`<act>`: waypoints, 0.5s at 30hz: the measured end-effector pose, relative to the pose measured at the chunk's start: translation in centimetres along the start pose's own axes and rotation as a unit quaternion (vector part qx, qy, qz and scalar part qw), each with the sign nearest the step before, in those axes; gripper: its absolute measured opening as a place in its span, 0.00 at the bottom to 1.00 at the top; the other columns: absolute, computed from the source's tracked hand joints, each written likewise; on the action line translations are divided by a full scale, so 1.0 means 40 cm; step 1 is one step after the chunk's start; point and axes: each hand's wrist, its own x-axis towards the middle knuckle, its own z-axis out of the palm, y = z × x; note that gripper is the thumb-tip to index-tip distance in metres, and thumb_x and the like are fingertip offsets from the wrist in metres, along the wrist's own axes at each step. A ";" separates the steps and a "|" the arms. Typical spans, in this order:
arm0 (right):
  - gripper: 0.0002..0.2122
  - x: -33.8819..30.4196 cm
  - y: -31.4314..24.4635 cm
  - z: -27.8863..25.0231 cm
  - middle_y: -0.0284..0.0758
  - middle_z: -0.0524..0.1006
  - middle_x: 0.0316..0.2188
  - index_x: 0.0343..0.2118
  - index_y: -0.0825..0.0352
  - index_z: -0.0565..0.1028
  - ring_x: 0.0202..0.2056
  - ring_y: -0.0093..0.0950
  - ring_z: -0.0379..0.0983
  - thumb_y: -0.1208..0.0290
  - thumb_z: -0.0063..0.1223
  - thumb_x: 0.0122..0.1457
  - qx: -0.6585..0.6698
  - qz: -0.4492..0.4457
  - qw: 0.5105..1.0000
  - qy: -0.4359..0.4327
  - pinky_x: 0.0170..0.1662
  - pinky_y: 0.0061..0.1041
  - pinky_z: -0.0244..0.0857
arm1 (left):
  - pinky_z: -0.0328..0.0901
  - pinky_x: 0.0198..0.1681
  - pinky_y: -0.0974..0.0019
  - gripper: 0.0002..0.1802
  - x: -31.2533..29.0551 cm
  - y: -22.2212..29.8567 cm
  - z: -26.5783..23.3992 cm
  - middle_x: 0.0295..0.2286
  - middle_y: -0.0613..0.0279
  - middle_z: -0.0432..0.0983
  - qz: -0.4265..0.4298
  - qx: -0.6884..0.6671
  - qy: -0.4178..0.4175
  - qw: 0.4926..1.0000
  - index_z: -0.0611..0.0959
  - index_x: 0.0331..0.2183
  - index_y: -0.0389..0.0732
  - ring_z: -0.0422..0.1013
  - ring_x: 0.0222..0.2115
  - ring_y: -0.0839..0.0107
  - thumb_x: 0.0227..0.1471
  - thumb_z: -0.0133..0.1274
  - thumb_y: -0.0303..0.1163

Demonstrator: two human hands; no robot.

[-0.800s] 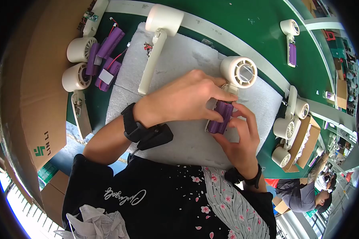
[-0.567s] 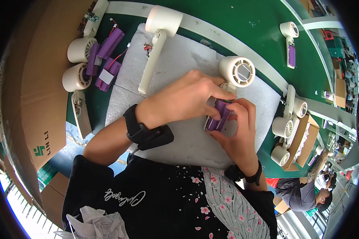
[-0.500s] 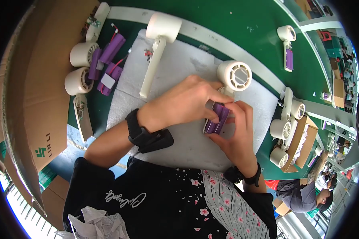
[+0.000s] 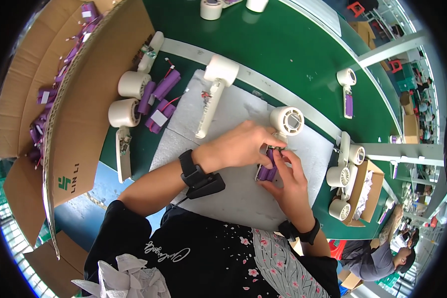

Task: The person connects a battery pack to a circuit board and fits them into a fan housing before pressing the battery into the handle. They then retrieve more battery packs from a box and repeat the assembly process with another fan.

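Observation:
A white handheld fan (image 4: 287, 120) lies on the grey foam pad, its round head pointing away from me. In its opened handle sits a purple battery pack (image 4: 267, 172), with a small circuit board at the end near the head. My left hand (image 4: 241, 147) pinches the top of the handle, its thumb against the battery pack. From the other side my right hand (image 4: 289, 186) grips the handle, index finger by the circuit board and thumb near the lower end. The fingers partly hide the board and the pack.
Another white fan (image 4: 221, 71) lies on the foam pad (image 4: 243, 104). Loose purple battery packs (image 4: 160, 119) and fan parts lie left, beside a large cardboard box (image 4: 89, 119). To the right are more fans (image 4: 337, 176) and a small box (image 4: 367, 191). A co-worker (image 4: 367, 260) sits beyond.
The view has shifted, showing more of the large box's inside. My hands stay on the fan; their fingers have drawn closer together near the circuit board.

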 end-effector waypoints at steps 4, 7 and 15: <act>0.37 0.021 0.005 -0.015 0.41 0.68 0.50 0.53 0.70 0.72 0.46 0.38 0.72 0.79 0.74 0.32 -0.068 -0.028 0.997 -0.001 0.47 0.33 0.71 | 0.72 0.45 0.59 0.24 -0.001 0.013 0.007 0.44 0.47 0.76 0.048 0.064 0.013 0.997 0.83 0.44 0.42 0.76 0.41 0.52 0.39 0.64 0.23; 0.30 0.079 0.061 -0.039 0.44 0.66 0.52 0.53 0.68 0.72 0.43 0.41 0.73 0.77 0.67 0.43 -0.155 -0.023 0.986 0.051 0.41 0.35 0.72 | 0.72 0.44 0.57 0.20 -0.018 0.039 0.038 0.42 0.49 0.76 0.073 0.189 0.141 0.969 0.83 0.42 0.41 0.76 0.39 0.53 0.43 0.62 0.24; 0.23 0.266 -0.095 -0.054 0.44 0.77 0.31 0.56 0.61 0.70 0.30 0.40 0.76 0.74 0.56 0.57 0.066 -0.034 0.997 -0.036 0.34 0.37 0.69 | 0.70 0.30 0.66 0.11 -0.134 0.210 -0.109 0.28 0.56 0.80 0.115 0.148 0.353 0.917 0.84 0.38 0.38 0.75 0.24 0.62 0.49 0.58 0.24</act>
